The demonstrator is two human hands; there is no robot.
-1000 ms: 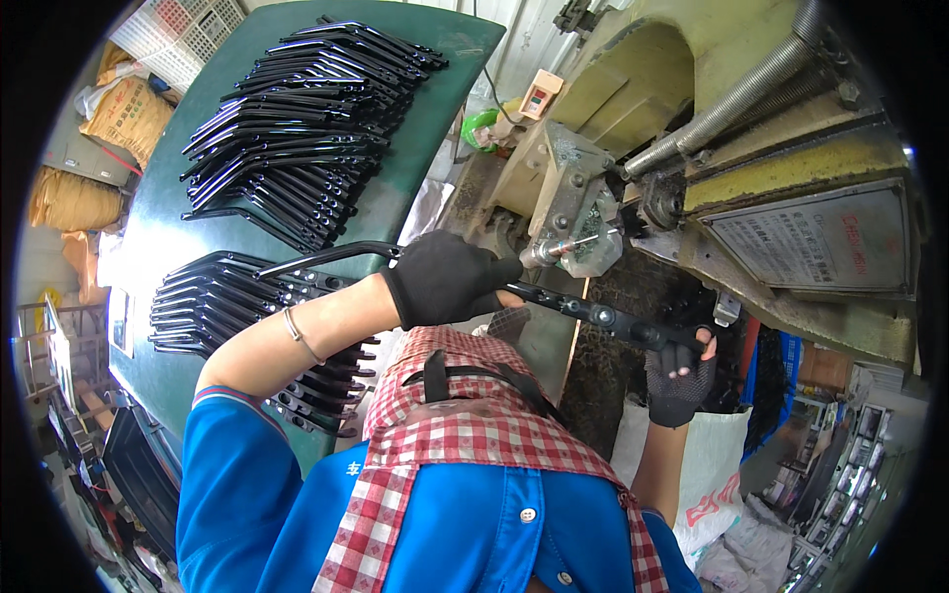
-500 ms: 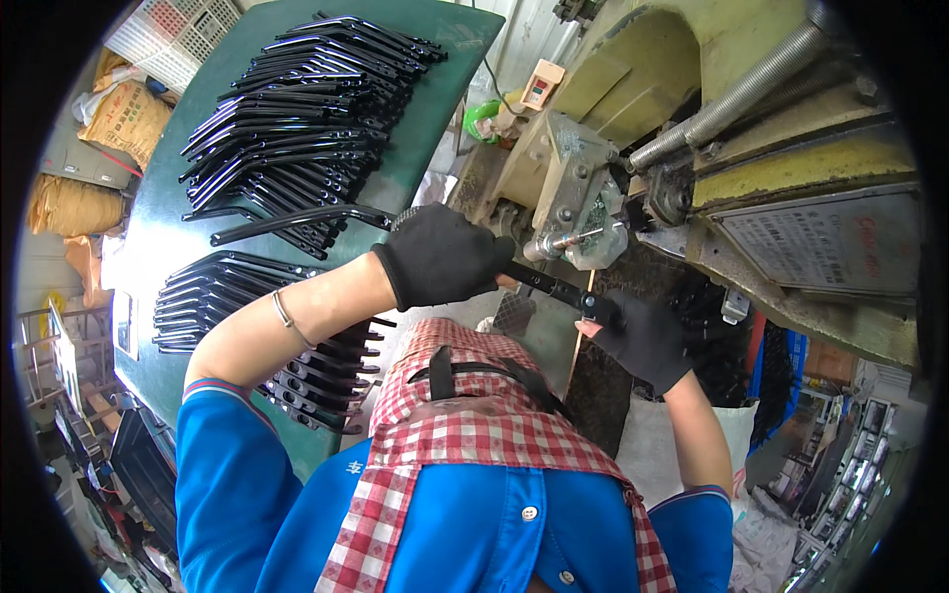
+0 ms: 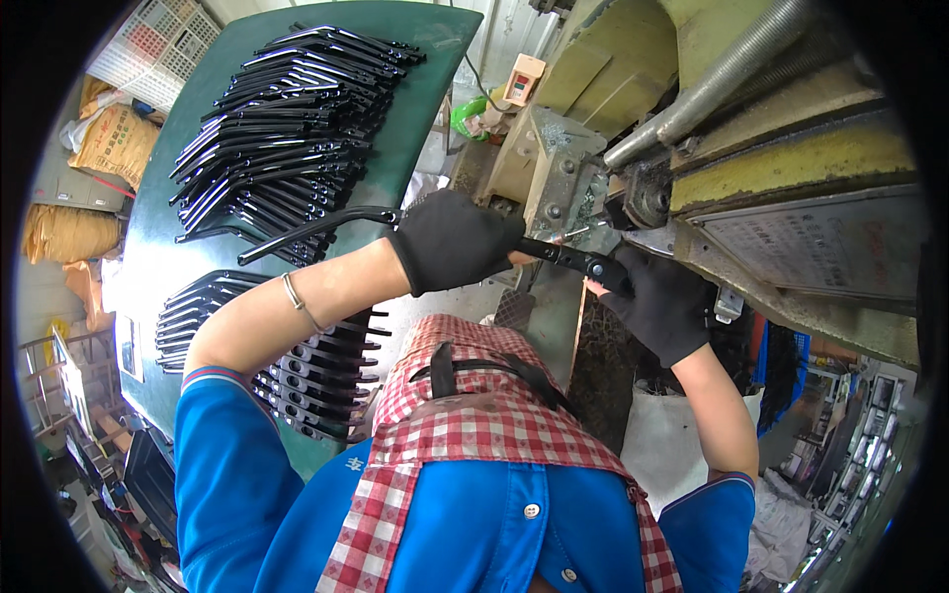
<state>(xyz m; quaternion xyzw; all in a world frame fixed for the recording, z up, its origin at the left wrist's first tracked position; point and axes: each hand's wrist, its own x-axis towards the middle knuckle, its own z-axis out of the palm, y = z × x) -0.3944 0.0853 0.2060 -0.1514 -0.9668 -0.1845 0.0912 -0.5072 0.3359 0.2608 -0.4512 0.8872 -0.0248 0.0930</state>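
My left hand, in a black fingerless glove, is closed round a long black bent bar with a tubular end reaching left over the green table. My right hand, gloved alike, grips the bar's flatter end, which has holes and round fittings, beside the machine. The bar slants down to the right, just in front of a metal fixture with bolts and a thin pin, partly hidden behind it. Similar black bars lie in a large pile and a lower row on the table.
A yellow-green machine with springs and a plate fills the upper right. A switch box stands behind the fixture. A plastic crate and yellow sacks are beyond the table. A white sack sits below my right hand.
My right hand has turned over on the bar's end and moved up toward the machine. Both hands and the bar are higher, nearer the fixture; the bar stays held throughout.
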